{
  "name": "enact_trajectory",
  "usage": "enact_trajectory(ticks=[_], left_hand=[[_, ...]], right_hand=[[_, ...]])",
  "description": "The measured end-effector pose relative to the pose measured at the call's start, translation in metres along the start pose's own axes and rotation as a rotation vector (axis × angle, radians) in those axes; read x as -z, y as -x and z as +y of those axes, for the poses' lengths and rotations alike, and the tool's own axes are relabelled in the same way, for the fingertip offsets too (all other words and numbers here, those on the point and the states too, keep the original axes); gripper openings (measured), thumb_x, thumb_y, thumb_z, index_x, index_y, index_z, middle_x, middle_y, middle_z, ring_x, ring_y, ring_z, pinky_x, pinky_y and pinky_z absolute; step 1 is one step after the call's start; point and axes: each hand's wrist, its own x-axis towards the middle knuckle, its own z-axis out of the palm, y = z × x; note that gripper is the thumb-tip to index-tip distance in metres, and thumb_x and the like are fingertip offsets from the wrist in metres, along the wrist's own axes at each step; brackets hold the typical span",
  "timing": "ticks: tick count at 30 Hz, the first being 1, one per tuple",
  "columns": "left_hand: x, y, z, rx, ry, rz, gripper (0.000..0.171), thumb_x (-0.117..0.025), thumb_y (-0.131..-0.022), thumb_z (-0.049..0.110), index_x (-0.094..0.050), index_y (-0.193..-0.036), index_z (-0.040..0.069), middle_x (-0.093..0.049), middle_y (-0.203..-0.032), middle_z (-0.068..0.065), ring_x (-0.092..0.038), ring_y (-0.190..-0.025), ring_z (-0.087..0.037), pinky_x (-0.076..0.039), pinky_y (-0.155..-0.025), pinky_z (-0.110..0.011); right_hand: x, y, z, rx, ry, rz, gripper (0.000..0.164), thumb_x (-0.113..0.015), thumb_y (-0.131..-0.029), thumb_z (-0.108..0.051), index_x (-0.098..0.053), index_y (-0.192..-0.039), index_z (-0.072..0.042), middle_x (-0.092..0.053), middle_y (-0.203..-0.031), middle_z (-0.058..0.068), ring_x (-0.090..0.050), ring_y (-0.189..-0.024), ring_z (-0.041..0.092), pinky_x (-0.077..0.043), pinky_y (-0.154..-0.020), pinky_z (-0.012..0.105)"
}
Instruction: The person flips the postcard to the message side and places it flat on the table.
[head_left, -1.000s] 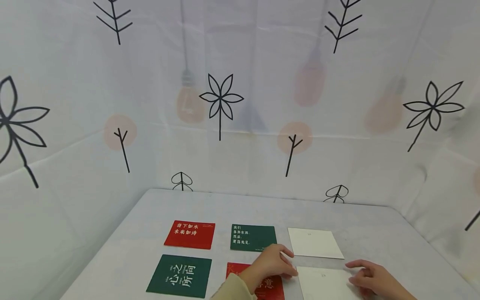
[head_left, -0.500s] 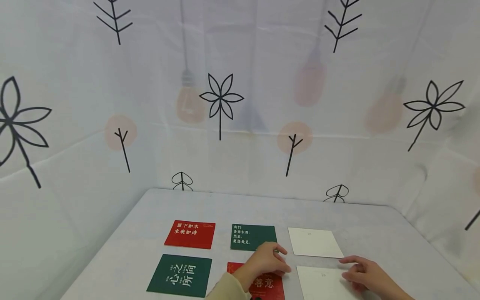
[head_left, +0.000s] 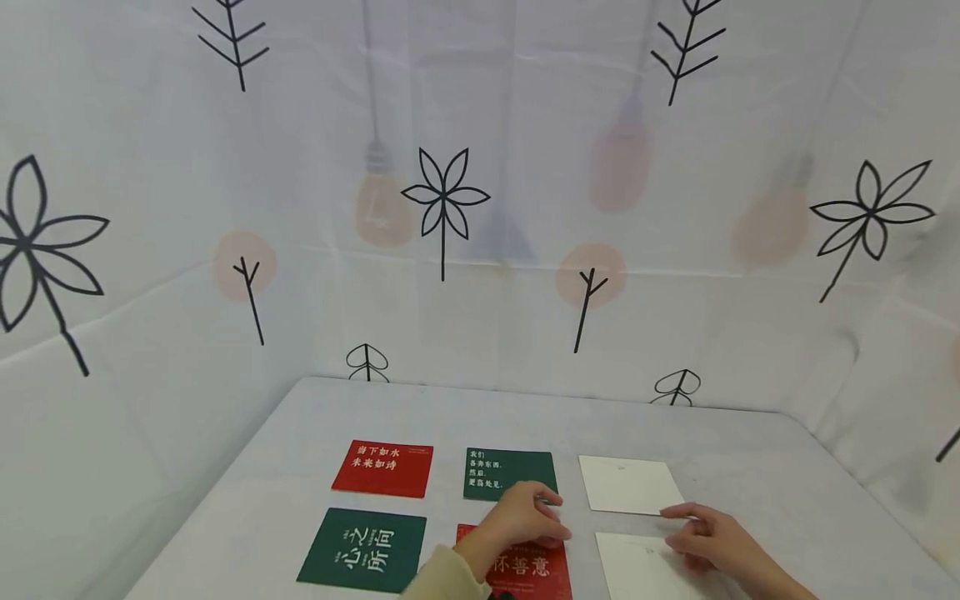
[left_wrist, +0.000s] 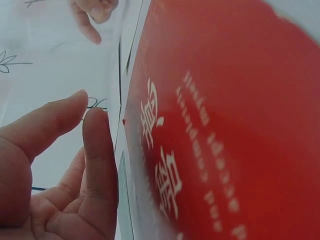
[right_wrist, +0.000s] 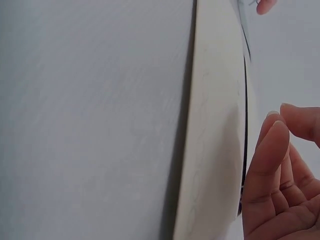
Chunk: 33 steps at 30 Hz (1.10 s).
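My left hand (head_left: 517, 521) hovers over the near red card (head_left: 534, 575) with white writing, partly covering it. In the left wrist view its thumb and fingers are loosely bent with nothing between them, beside the large red card (left_wrist: 225, 110). Over the right part of the near white card (head_left: 630, 567) is my right hand (head_left: 722, 543). The right wrist view shows that thumb and the fingertips (right_wrist: 272, 150) close together, holding nothing, apart from the white card (right_wrist: 215, 110).
Behind them lie a far white card (head_left: 630, 485) and a green card (head_left: 495, 473). To the left are another red card (head_left: 386, 471) and a larger-looking green card (head_left: 363, 550). All rest on a white table (head_left: 247, 517) before a patterned cloth backdrop (head_left: 480, 317).
My left hand has drawn left from the near white card's edge, over the red card. My right hand has shifted left and slightly farther away. The cards keep their places.
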Motion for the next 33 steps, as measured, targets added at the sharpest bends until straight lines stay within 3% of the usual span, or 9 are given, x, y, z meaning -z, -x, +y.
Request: enact_trajectory(ticks=[12, 27, 33], left_hand=[[0.017, 0.002, -0.009, -0.008, -0.008, 0.037, 0.032, -0.077, -0.074, 0.004, -0.064, -0.103, 0.004, -0.060, -0.076, -0.004, -0.066, -0.064, -0.018, -0.055, -0.061, -0.032], [0.038, 0.006, -0.016, -0.011, -0.030, 0.056, 0.032, -0.076, -0.076, 0.007, -0.062, -0.106, 0.004, -0.060, -0.078, -0.004, -0.065, -0.065, -0.018, -0.055, -0.062, -0.032], [0.048, 0.007, -0.022, -0.011, -0.029, 0.065, 0.032, -0.075, -0.077, 0.007, -0.062, -0.106, 0.004, -0.060, -0.079, -0.004, -0.065, -0.066, -0.018, -0.055, -0.063, -0.032]], right_hand=[[-0.013, -0.005, -0.011, 0.015, -0.055, 0.033, 0.051, -0.071, -0.081, -0.014, -0.050, -0.120, 0.010, -0.059, -0.073, 0.003, -0.055, -0.063, 0.020, -0.049, -0.058, 0.032], [-0.027, -0.010, -0.023, 0.155, -0.107, -0.048, 0.048, -0.067, -0.084, -0.014, -0.048, -0.120, 0.010, -0.056, -0.072, 0.004, -0.056, -0.062, 0.018, -0.049, -0.058, 0.030], [-0.035, -0.015, -0.031, 0.166, -0.110, -0.045, 0.049, -0.069, -0.082, -0.014, -0.049, -0.121, 0.009, -0.057, -0.072, 0.004, -0.056, -0.063, 0.019, -0.049, -0.057, 0.030]])
